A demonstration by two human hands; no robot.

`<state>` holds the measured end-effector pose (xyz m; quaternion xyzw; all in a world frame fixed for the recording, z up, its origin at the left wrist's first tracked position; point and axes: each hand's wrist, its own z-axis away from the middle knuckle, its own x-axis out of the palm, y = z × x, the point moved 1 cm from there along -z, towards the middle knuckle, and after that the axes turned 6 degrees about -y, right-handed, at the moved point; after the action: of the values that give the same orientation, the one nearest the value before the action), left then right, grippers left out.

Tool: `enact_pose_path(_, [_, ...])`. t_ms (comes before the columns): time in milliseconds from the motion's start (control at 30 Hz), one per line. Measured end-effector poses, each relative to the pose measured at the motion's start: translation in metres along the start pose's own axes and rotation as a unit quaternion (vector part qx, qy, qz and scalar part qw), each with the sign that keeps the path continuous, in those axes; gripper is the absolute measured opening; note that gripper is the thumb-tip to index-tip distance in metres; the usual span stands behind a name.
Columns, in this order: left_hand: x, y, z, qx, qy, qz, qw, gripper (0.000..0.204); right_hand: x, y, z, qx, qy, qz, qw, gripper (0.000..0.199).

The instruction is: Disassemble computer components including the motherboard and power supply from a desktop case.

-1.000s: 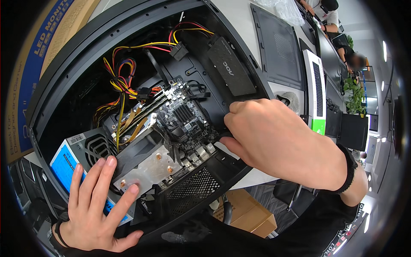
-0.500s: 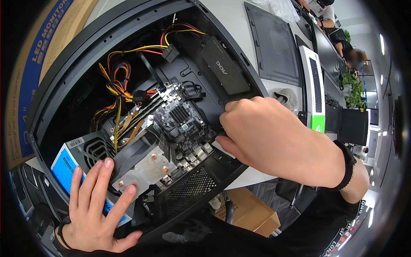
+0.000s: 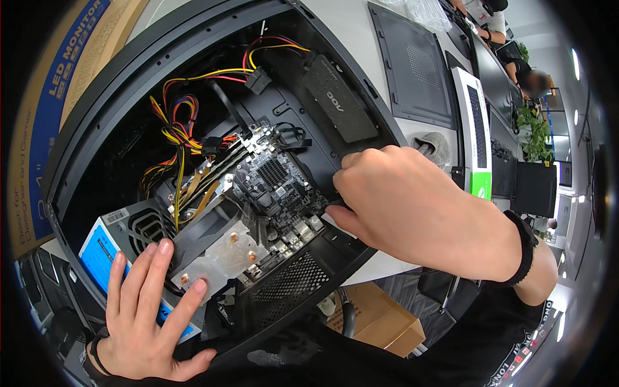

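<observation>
An open black computer case (image 3: 351, 39) lies in front of me, its inside facing up. My left hand (image 3: 145, 316) rests with fingers spread over the power supply (image 3: 106, 258), which has a blue label. Its index fingertip touches the silver tower cooler (image 3: 219, 255). At the case's right edge my right hand (image 3: 412, 206) is closed, back of the hand up; whatever the fingers grip is hidden beneath it. Between the hands sits the motherboard (image 3: 274, 171). A bundle of red, yellow and black cables (image 3: 177, 132) hangs beside it, and a dark rectangular block (image 3: 338, 100) is fixed at upper right.
A monitor carton (image 3: 71, 84) stands at left. Beyond the case lie a black side panel (image 3: 412, 64), a keyboard box (image 3: 474, 122) and a grey cloth item (image 3: 433, 149). Below the table edge is an open cardboard box (image 3: 380, 319). Other people work at the far right.
The view has shifted very slightly. Both hands keep nearly the same place and pose.
</observation>
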<state>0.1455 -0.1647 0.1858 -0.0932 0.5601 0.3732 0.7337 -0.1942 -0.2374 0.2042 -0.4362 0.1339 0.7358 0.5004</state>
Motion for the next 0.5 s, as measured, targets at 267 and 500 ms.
enact_pose_path(267, [-0.0015,0.0016,-0.0008,0.004,0.008,-0.004,1.000,0.076,0.0009,0.0000,0.0053,-0.059,0.016,0.067,0.996,0.035])
enact_pose_path(500, [-0.0016,0.0009,-0.0012,0.011,0.010,0.003,1.000,0.077,0.0061,0.0009,0.0023,-0.084,0.025,0.029,0.996,0.030])
